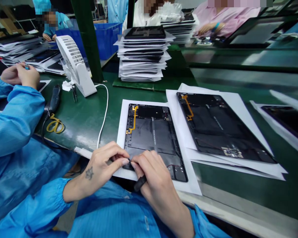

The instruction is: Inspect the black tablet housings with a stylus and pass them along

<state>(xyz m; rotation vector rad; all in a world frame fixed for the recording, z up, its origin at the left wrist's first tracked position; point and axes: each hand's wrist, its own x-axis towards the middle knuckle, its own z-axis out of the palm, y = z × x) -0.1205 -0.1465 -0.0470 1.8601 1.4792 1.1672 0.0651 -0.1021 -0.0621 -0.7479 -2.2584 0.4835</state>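
Black tablet back panel (pixel 151 138) lies on a white paper sheet (pixel 121 122) at the edge of a green workbench (pixel 89 122), directly in front of the person, its lower edge under both hands. The left hand (pixel 101 167) has thumb and forefinger pinched together at that edge, though whatever they hold is too small to tell. The right hand (pixel 154 181) curls closed around a black-handled tool (pixel 139 183), its tip hidden by the fingers. A slip of that tool could scratch the panel or catch the thin yellow flex cable (pixel 134 119), most likely if pressure comes too hard. Nothing visibly pins the panel, so a sideways push might slide it on the paper toward a second panel (pixel 225 127) lying beside it.
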